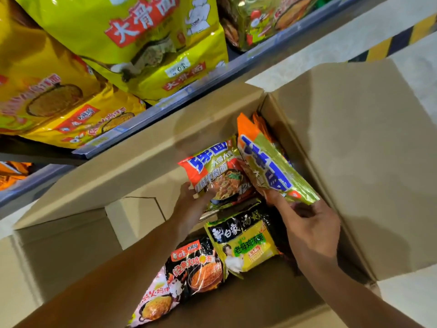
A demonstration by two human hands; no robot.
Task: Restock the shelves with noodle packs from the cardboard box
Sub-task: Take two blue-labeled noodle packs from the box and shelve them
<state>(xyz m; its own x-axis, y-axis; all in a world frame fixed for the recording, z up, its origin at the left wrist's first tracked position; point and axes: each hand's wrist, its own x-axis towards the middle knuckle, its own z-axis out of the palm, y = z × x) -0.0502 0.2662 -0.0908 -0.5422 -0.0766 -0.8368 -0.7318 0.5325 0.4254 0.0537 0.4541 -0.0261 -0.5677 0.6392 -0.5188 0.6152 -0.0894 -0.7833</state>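
Note:
An open cardboard box (354, 162) sits below the shelf, flaps spread. Inside it, my left hand (191, 204) grips the lower edge of an orange-and-green noodle pack (212, 171) lying face up. My right hand (309, 228) holds a second pack of the same kind (272, 162), tilted on edge against the box's right wall. Below them lie a yellow pack (246, 245), a black pack (198, 268) and a pink pack (156, 301).
The shelf (151, 114) above the box carries large yellow multi-packs (142, 43) and orange-yellow ones (47, 95). More packs (264, 17) stand to the right. A lower shelf edge (23, 185) shows at left. Pale floor with a yellow-black stripe (402, 36) lies beyond.

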